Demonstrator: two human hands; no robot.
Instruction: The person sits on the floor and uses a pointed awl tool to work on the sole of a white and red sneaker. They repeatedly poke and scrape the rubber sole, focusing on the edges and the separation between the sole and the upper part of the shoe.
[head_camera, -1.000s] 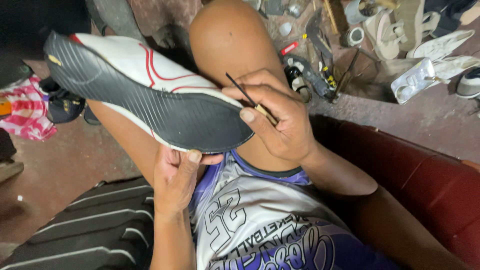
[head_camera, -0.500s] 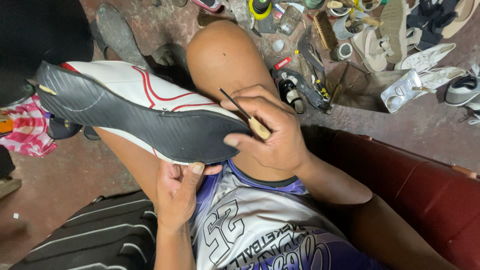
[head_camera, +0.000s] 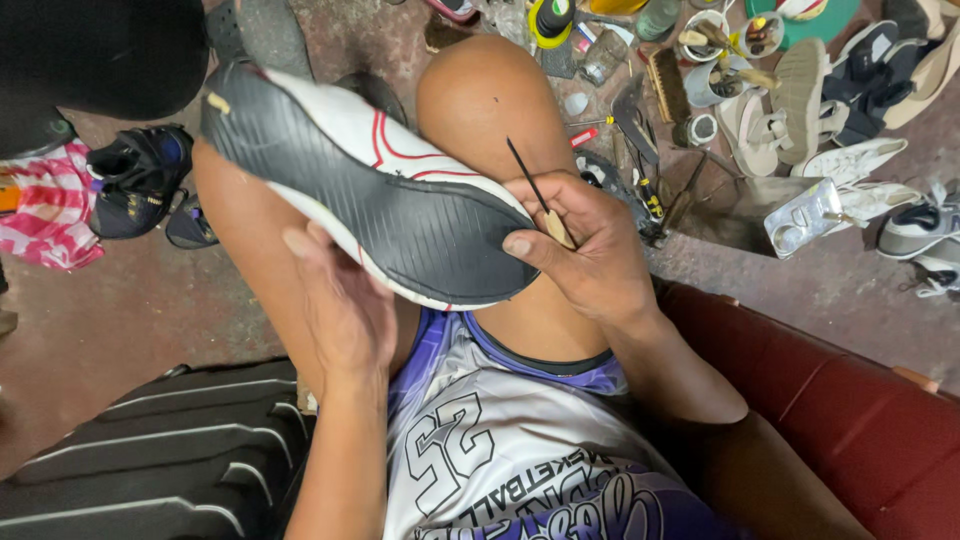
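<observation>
A white sneaker with red lines and a black ribbed sole (head_camera: 400, 215) lies sole-up across my bare thighs. My right hand (head_camera: 585, 250) grips its heel end with the thumb on the sole, and a thin awl-like tool with a pale wooden handle (head_camera: 535, 195) sticks up between the fingers. My left hand (head_camera: 340, 300) rests against the sneaker's near edge at mid-length, fingers together and extended along the sole rim.
Several shoes (head_camera: 850, 160), small pots, a brush (head_camera: 668, 85) and hand tools lie on the concrete floor ahead. A dark ribbed case (head_camera: 170, 460) sits at lower left, a red seat (head_camera: 860, 420) at right. Dark sandals (head_camera: 140, 180) and striped cloth (head_camera: 50, 215) lie at left.
The sneaker has shifted right and its toe has risen. My left hand moved from under the heel up to the sole's near edge. The view tilted toward the floor items.
</observation>
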